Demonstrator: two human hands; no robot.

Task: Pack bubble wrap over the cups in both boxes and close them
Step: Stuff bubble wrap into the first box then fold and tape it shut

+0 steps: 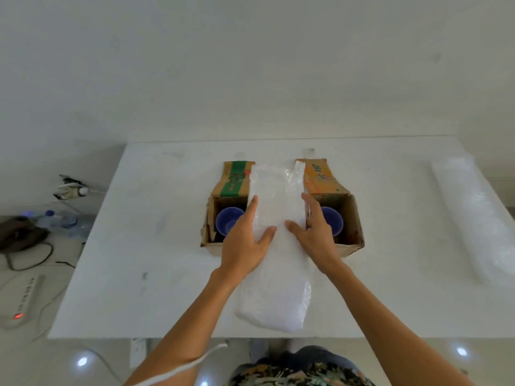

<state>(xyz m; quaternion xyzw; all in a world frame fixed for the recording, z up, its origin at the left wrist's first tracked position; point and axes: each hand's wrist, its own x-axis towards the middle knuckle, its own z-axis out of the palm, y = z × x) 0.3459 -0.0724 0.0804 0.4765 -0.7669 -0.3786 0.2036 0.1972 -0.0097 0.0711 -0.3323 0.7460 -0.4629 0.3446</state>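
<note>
Two flat hands on a folded strip of bubble wrap between two open boxes.

The left hand [245,240] lies palm down with fingers stretched out and thumb spread, resting on the left edge of the bubble wrap [276,246]; the right hand [316,232] mirrors it on the right edge, fingers extended, thumb pointing inward, neither one pinching. The wrap runs from near the front edge of the white table [139,246] back toward the middle, passing between the left box [214,215] and the right box [352,218], whose flaps stand open. A blue cup [227,222] sits in the left box, another blue cup [334,218] in the right. A roll of wrap [482,218] lies along the table's right edge.
</note>
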